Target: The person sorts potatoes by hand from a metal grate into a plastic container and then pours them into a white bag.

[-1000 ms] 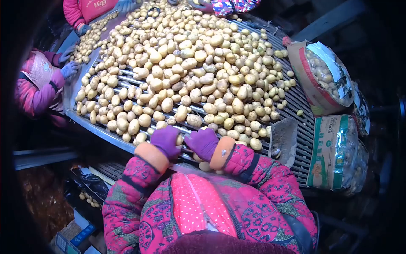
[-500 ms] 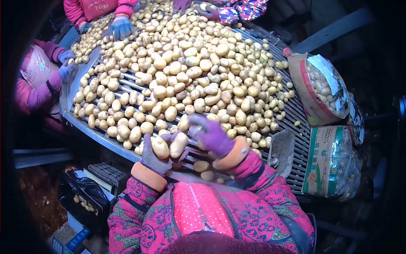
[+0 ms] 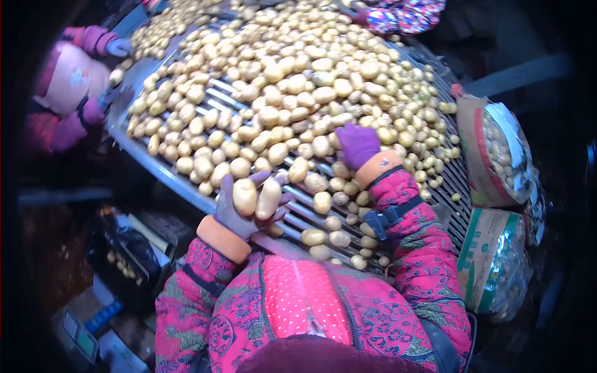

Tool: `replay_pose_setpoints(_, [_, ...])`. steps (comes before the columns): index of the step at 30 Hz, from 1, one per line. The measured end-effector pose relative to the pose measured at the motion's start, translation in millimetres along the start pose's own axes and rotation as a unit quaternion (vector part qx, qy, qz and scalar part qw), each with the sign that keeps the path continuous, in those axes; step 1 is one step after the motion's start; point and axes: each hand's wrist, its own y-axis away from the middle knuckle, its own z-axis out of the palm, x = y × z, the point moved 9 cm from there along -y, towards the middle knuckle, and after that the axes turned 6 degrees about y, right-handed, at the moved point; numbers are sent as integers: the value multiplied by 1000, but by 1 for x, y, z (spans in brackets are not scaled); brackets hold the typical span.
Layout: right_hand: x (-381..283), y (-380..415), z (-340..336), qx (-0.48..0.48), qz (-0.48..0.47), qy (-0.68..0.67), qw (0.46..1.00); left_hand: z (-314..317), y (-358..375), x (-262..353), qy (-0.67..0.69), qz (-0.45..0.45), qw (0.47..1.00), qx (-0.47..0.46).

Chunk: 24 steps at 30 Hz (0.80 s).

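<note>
Two potatoes point(image 3: 256, 199) rest side by side in my left hand point(image 3: 239, 214), which wears a purple-grey glove, palm up with the fingers curled round them. My right hand point(image 3: 359, 146), in a purple glove, reaches onto the potato heap point(image 3: 292, 99) with its back to the camera. Its fingertips are hidden, so I cannot tell what they touch or hold. Between and below my hands, loose potatoes point(image 3: 322, 202) lie on the metal slats point(image 3: 297, 214) of the table.
A co-worker point(image 3: 78, 81) stands at the left edge with gloved hands near the table rim point(image 3: 158, 177). Another person's patterned sleeve point(image 3: 407, 17) shows at the top. Filled potato bags point(image 3: 491, 248) stand at the right. A black-lined box point(image 3: 134, 248) is at lower left.
My right hand has moved up and away from my left, onto the heap. My left hand still carries two potatoes. More potatoes lie on the slats near me. The scoop at the right is no longer clearly visible.
</note>
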Motion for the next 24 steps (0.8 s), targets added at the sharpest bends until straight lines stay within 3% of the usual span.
replay_pose_setpoints(2, [5, -4, 21, -1, 26, -31, 999, -17, 4, 13, -14, 16, 999, 27])
replay_pose_setpoints(3, [4, 1, 9, -3, 52, -45, 998, -12, 10, 15, -107, 32, 992, 61])
replay_pose_setpoints(6, [0, 3, 5, -55, 84, -44, 994, -11, 20, 21, -107, 57, 988, 92])
replay_pose_setpoints(8, [3, 16, -11, 74, 59, -230, 969, -19, 25, 25, -113, 59, 988, 88])
replay_pose_setpoints(9, [-3, 15, -1, 6, 41, -498, 866, -23, 27, 24, -94, 50, 992, 62])
replay_pose_setpoints(11, [-40, 30, -38, 38, -18, -641, 766, -21, 27, 16, -83, 15, 996, -14])
replay_pose_setpoints(12, [-57, 40, -59, 76, -39, -644, 760, -19, 29, 12, -92, -5, 995, -46])
replay_pose_setpoints(13, [-78, 50, -75, 56, -63, -689, 719, -24, 31, 8, -110, -14, 993, -45])
replay_pose_setpoints(14, [-94, 58, -96, 111, -120, -650, 742, -5, 35, -3, -147, -28, 986, -80])
replay_pose_setpoints(16, [-134, 73, -107, 82, -162, -653, 735, 8, 44, -12, -143, -12, 986, -80])
replay_pose_setpoints(18, [-159, 83, -109, 6, -215, -718, 662, 9, 51, -9, -124, 17, 990, -70])
replay_pose_setpoints(19, [-160, 85, -103, -25, -188, -767, 613, 8, 55, -7, -116, 28, 991, -66])
replay_pose_setpoints(20, [-160, 87, -99, -69, -150, -836, 523, 7, 60, -5, -104, 38, 992, -65])
replay_pose_setpoints(22, [-159, 87, -79, -53, -54, -878, 473, 5, 68, -2, -77, 53, 993, -67])
replay_pose_setpoints(23, [-163, 84, -70, -50, -53, -877, 474, 3, 71, 0, -61, 60, 994, -69])
replay_pose_setpoints(24, [-175, 82, -76, -58, -89, -789, 606, 3, 72, 0, -72, 33, 993, -89])
